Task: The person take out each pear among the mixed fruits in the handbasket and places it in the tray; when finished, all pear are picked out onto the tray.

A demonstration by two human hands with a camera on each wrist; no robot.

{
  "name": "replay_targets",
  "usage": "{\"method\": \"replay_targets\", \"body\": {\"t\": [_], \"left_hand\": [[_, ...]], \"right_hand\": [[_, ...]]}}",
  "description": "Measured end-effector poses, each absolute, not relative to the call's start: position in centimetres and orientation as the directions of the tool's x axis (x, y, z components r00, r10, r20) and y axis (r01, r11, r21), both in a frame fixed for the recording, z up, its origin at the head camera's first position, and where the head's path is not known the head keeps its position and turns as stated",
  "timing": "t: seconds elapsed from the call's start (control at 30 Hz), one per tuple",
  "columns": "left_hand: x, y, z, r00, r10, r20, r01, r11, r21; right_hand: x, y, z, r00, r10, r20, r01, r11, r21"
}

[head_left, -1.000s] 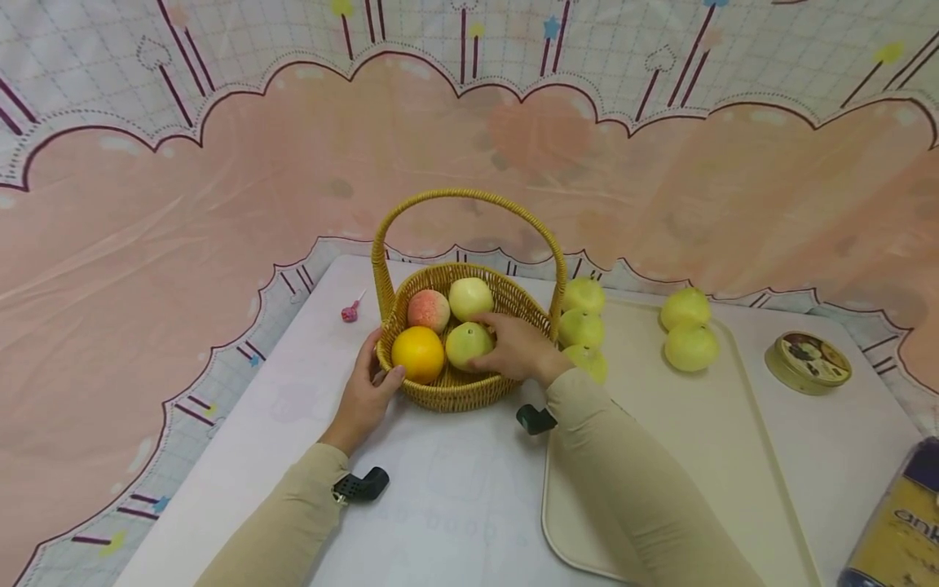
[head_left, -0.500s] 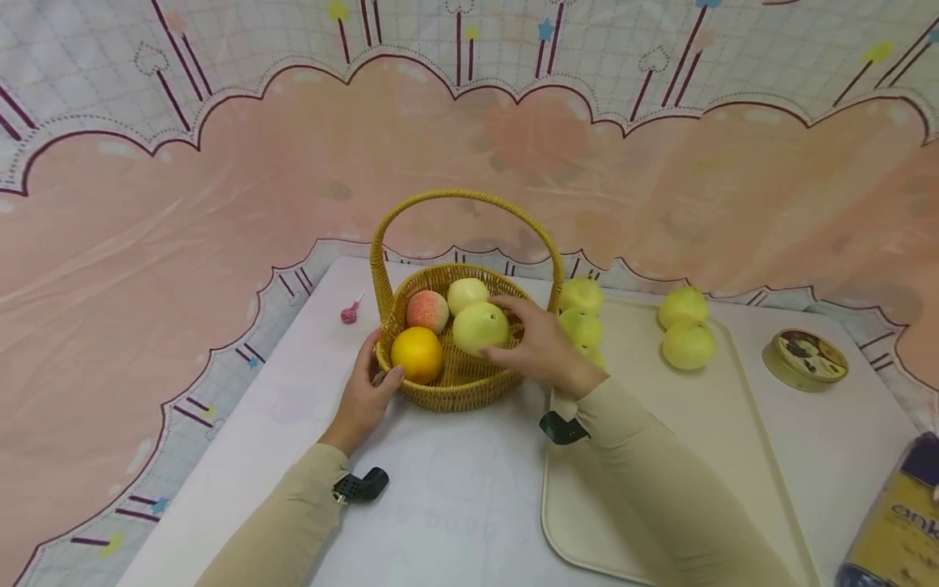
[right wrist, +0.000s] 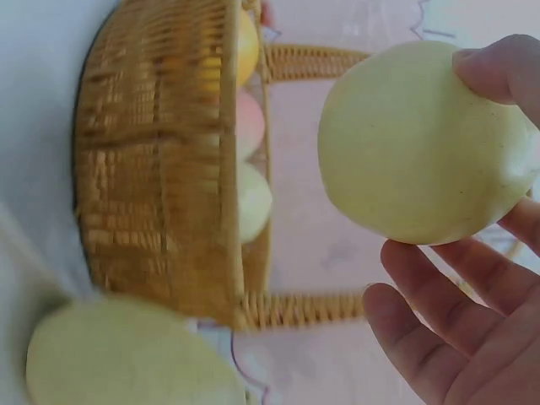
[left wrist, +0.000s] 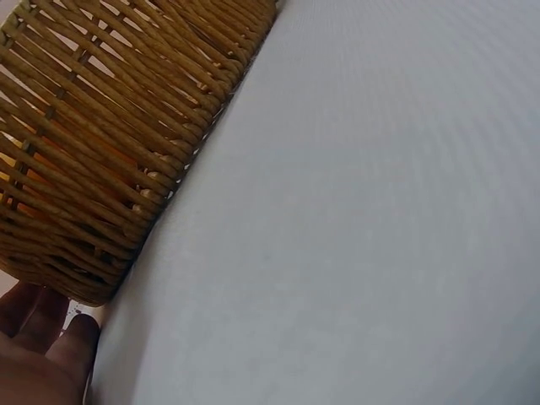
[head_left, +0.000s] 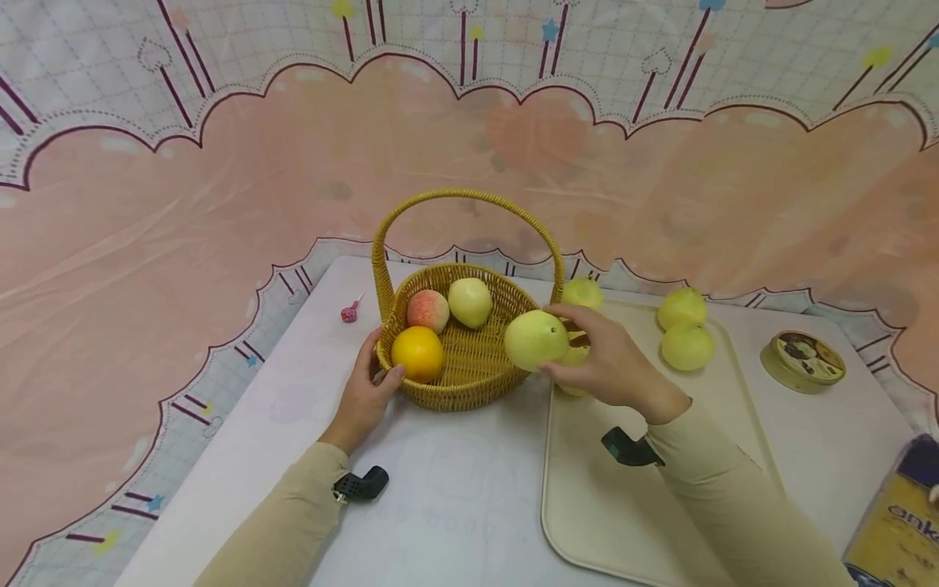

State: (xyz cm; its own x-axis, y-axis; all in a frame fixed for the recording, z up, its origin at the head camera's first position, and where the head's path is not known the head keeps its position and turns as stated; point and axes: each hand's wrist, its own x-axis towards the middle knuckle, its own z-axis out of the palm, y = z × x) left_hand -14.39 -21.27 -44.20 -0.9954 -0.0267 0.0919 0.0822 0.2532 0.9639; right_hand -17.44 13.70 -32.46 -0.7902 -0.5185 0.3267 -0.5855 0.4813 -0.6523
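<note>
My right hand (head_left: 612, 359) holds a round pale green pear (head_left: 535, 341) between thumb and fingers, above the right rim of a wicker basket (head_left: 455, 397). In the right wrist view, the pear (right wrist: 413, 143) is up beside the basket (right wrist: 160, 160), its skin finely speckled. My left hand (head_left: 367, 391) grips the basket's left rim, thumb over the edge; the left wrist view shows its fingers (left wrist: 72, 346) against the woven side. Inside the basket sit an orange (head_left: 417, 355), a pink peach (head_left: 428, 311) and another pale green pear (head_left: 470, 302).
A beige tray (head_left: 623, 505) lies right of the basket. Two pears (head_left: 687, 346) rest at its far right, and others (head_left: 583, 292) along its left side, partly behind my hand. A round tin (head_left: 803, 361), a packet (head_left: 898, 514) and a lollipop (head_left: 350, 312) are on the table.
My right hand has lifted the pear from beside the orange and carried it rightward out over the basket's right rim. My left hand has stayed on the basket.
</note>
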Motion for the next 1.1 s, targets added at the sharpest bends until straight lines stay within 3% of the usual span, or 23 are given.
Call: {"method": "replay_targets", "body": {"t": [0.3,1.1], "left_hand": [[-14.4,-21.3,-44.2,-0.995,-0.029,0.097,0.086,0.262,0.961],[-14.2,-21.2,-44.1,-0.996,-0.035,0.087,0.077,0.238,0.968]], "right_hand": [[-16.2,18.5,-32.8,-0.824,-0.441,0.355,-0.563,0.57,-0.598],[-14.9,28.7,-36.6,-0.965,-0.236,0.112,-0.256,0.775,-0.577]]}}
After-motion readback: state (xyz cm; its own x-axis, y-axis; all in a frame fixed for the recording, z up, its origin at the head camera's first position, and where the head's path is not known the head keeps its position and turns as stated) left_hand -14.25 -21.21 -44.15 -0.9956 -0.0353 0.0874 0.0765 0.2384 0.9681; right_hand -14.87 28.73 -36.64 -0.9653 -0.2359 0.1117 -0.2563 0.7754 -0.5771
